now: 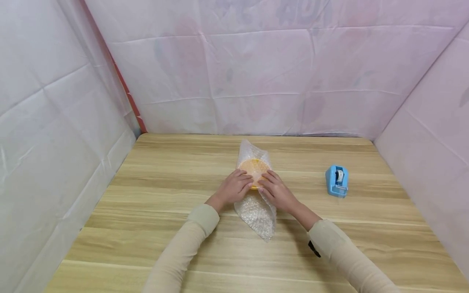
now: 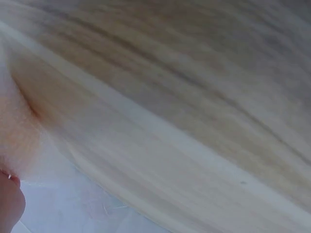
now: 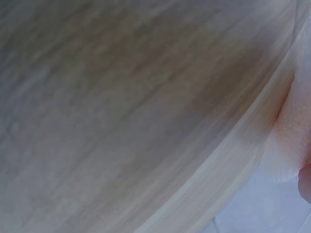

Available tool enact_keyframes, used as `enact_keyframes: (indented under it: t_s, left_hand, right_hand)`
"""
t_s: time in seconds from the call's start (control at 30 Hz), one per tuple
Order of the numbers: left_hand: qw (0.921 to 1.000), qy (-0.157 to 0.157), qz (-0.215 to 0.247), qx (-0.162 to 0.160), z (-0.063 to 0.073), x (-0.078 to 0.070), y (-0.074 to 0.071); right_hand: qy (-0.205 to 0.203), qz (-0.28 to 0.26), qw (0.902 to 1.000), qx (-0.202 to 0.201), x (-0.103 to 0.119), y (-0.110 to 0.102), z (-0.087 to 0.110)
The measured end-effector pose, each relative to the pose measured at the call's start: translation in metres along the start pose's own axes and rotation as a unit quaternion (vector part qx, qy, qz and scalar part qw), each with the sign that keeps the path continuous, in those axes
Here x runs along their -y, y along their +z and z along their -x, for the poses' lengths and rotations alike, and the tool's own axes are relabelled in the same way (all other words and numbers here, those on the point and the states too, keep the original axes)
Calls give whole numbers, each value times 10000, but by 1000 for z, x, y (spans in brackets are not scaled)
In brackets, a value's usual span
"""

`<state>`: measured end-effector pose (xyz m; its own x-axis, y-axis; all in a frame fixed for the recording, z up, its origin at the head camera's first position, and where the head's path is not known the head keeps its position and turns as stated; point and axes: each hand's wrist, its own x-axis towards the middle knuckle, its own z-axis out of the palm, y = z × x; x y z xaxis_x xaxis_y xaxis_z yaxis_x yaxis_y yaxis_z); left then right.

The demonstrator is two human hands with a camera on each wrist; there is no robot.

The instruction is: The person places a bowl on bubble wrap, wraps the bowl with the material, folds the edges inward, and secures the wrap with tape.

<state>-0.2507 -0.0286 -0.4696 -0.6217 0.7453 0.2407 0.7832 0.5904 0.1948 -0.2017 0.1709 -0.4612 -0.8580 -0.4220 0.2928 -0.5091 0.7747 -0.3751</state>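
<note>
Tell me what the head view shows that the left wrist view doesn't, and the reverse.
Head view only: the right hand, the blue tape dispenser to the right, and the whole round orange item with bubble wrap.

Left wrist view only: no extra object that I can identify, just a blurred close-up of the wood grain; what the pale patch at bottom left is, I can't tell.

Both: the wooden tabletop and part of the left hand.
</note>
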Motion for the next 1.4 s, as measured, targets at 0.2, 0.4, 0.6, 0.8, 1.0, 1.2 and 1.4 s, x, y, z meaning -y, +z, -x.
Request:
enact_keyframes:
  t_s: [0.2, 0.4, 0.6, 0.8, 1.0, 1.2, 1.4]
  left_hand:
    - [9995, -107, -115, 273, -2, -1, -2]
    - [9986, -142, -184, 478, -4, -3, -4]
    - [9988, -43, -282, 394, -5, -3, -4]
    - [9993, -9, -208, 308, -4, -3, -4]
    - [9991, -45, -213, 361, -3, -3, -4]
    - [9990, -104, -132, 405, -3, -3, -3]
    - [9991, -146, -96, 385, -4, -3, -2]
  right_hand:
    - [1, -143, 9998, -125, -1, 1, 0]
    - [-320, 92, 9988, -370, -4, 0, 2]
    - [-1553, 717, 9788, -1122, -7, -4, 11]
    - [-2773, 1334, 9428, -1281, -7, -8, 35]
    - [-3110, 1421, 9350, -942, 0, -12, 61]
    - [-3094, 1458, 9368, -730, -2, -14, 78]
    - [-3265, 1536, 9312, -518, -4, -9, 84]
